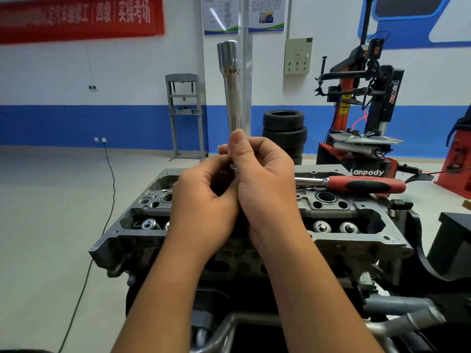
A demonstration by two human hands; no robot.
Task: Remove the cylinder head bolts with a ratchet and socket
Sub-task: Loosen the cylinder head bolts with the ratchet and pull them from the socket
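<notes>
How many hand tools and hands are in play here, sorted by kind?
Hands: 2, left hand and right hand, both gripping the extension bar
Extension bar with socket: 1
Ratchet, lying on the cylinder head: 1
Total: 4
</notes>
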